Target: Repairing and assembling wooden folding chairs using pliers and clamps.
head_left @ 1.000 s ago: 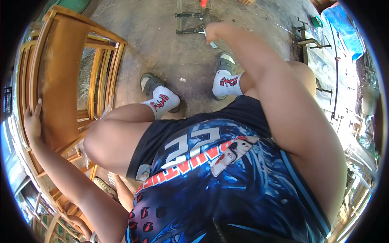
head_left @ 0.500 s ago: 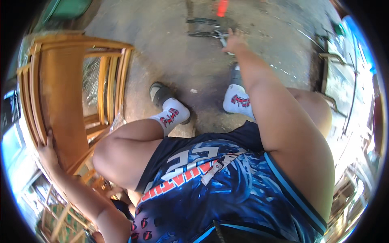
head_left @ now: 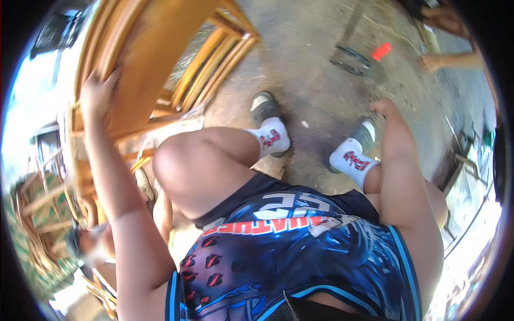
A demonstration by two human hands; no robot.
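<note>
My left hand grips the edge of a varnished wooden furniture frame, which has a broad flat panel and slatted sides. The thumb lies on the panel while the other fingers curl around the edge, partly hidden. My right hand is lowered beside my right shoe, above the floor. Its fingers are curled in; whatever they hold, if anything, is too small to make out. Farther off on the floor lie a dark metal tool with two parallel bars and a red, handle-like object.
Another person's hand reaches in from the upper right, near the red object. A second person is partly visible at the lower left, by stacked wooden frames. Metal bars stand at the right edge.
My right hand has drawn back from the metal tool toward my right shoe, its fingers now curled. My view has turned, and another person's hand has appeared at the upper right. My left hand stays on the frame.
</note>
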